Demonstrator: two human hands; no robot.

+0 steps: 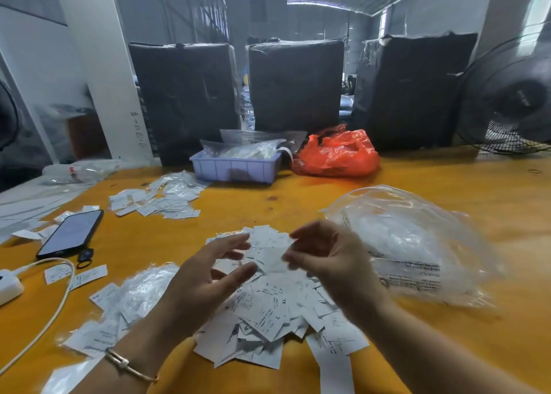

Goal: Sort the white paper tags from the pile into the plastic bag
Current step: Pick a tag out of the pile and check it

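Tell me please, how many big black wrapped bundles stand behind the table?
3. One black bundle is at the left behind the blue tray, one is in the middle, one is at the right beside the fan. More may be hidden behind them.

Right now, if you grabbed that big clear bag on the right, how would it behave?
The clear bag would probably go floppy: its film lies crumpled and wrinkled on the table. It likely weighs little, since it looks thin and see-through, with little visible inside. It may slip in the fingers, judging by its glossy shine.
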